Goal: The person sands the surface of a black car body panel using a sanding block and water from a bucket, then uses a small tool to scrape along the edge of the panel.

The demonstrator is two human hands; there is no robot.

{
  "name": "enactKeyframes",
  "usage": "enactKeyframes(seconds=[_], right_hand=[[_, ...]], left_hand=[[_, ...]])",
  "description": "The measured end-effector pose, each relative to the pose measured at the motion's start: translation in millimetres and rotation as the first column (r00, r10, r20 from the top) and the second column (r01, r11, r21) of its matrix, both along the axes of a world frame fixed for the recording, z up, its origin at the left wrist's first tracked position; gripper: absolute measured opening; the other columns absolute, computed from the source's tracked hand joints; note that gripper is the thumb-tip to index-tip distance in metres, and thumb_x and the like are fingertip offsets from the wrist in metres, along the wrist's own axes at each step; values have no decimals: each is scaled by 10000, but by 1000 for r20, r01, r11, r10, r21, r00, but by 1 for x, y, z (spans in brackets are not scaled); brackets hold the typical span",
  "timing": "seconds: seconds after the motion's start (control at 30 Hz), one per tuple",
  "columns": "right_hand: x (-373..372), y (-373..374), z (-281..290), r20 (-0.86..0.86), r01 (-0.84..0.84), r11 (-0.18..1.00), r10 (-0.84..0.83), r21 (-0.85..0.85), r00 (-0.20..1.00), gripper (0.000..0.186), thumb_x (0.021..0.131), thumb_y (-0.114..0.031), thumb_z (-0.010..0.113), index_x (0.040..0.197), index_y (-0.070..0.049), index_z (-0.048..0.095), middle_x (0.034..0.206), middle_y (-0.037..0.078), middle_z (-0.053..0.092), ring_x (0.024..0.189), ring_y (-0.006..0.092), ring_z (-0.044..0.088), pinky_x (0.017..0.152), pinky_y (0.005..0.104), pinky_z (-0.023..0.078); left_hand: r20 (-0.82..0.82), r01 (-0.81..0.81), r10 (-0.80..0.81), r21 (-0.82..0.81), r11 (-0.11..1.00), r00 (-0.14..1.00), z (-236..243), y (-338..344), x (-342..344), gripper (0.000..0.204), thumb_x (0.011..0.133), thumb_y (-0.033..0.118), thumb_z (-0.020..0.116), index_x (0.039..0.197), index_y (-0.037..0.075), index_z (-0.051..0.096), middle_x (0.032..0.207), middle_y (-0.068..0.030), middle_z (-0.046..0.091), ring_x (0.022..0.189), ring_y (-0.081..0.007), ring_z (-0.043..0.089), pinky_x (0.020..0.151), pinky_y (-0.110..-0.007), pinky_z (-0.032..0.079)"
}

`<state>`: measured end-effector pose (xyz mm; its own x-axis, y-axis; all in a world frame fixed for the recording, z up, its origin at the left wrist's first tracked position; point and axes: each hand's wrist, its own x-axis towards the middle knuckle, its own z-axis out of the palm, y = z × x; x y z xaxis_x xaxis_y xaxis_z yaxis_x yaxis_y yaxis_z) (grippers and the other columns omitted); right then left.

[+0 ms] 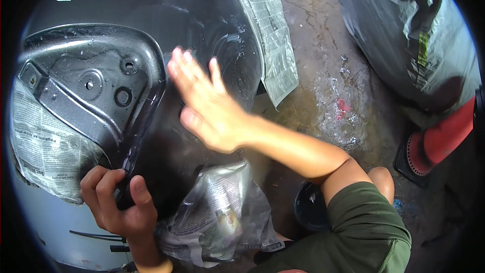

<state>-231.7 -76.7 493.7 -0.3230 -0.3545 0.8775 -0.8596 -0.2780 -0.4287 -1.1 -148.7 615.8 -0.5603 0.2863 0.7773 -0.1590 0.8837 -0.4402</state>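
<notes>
Newspaper masking point(275, 35) around a dark vehicle panel point(177, 15) suggests a body-repair workshop.

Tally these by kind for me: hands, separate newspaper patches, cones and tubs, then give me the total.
Hands: 2 (left hand, right hand)
Newspaper patches: 3 (left patch, bottom patch, upper patch)
Cones: 1 (red cone)
Tubs: 1 (dark tub)
Total: 7

The gray-brown floor point(313, 25) is rough and cracked, with shiny, wet-looking spots point(323, 102) that catch the light — and a pink patch point(343, 108) too — while a big gray cover point(389, 25) and a red cone point(447, 129) are over on the right
</notes>
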Motion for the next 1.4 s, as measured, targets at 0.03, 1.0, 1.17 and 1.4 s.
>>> enactKeyframes(seconds=[0.03, 1.0, 1.17, 1.4], right_hand=[[-25, -1, 1, 65, 59, 998, -60, 14, 996, 787, 1102, -490, 213, 1662, 28, 21, 1742, 256, -52, 1618, 414, -53, 1243, 670, -51], [5, 47, -129, 657, -395, 769, 637, -504, 403, 704, 1131, -455, 379, 1697, -121, 126, 1753, 120, 165, 1607, 260, 157, 1293, 436, 137], [2, 81, -117, 548, -174, 552, 833, -816, 75, 577, 1110, -312, 466, 1659, -189, 335, 1524, 36, 535, 1291, 138, 567, 1118, 380, 455], [-16, 132, -98, 492, -38, 504, 855, -863, 163, 522, 1022, -306, 599, 1475, -50, 550, 1468, 165, 559, 1297, 325, 593, 1035, 543, 580]], left_hand=[[9, 4, -4, -1, 1000, 1000, -1, 0, -2, 341, 954, 316, 722, 890, -6, 630, 929, -140, 584, 864, -299, 602, 755, -411, 499], [420, -233, 444, -464, 855, 792, 24, 52, -93, 962, 907, 597, 670, 1569, -41, 390, 1667, -247, 321, 1581, -378, 248, 1288, -538, 174], [339, -361, 711, -681, 637, 616, 32, 43, -207, 1171, 878, 759, 587, 1607, -99, 261, 1694, -261, 251, 1600, -370, 184, 1310, -473, 122], [154, -527, 800, -677, 513, 580, -37, 39, -277, 989, 993, 686, 468, 1629, -43, 267, 1707, -253, 238, 1603, -396, 170, 1303, -499, 101]])
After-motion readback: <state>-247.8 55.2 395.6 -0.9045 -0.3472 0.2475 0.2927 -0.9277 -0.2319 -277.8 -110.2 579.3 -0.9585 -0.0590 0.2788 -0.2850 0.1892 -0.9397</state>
